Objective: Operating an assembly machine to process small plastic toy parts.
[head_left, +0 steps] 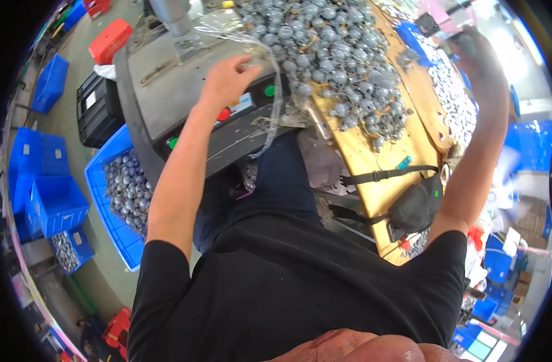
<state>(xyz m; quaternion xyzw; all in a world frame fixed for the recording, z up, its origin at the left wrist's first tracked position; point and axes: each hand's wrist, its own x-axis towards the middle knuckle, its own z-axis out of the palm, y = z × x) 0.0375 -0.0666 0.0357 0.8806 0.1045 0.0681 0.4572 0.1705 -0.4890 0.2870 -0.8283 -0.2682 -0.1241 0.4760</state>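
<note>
My left hand hovers over the flat grey top of a bench machine, near its front panel with a red button and green buttons. Its fingers are curled inward with the thumb close to them; whatever they hold, if anything, is hidden. Beside it, a clear plastic strip loops down over the machine's front. Far to the right, my right hand is raised beyond the table, dark and smeared by motion, so its fingers cannot be read. Between both hands lies a heap of grey round balls.
The heap rests on a yellow wooden table, with a black strapped pouch nearer me. At left stand a blue crate of dark balls, a black case and more blue bins. Small pale parts cover the right side.
</note>
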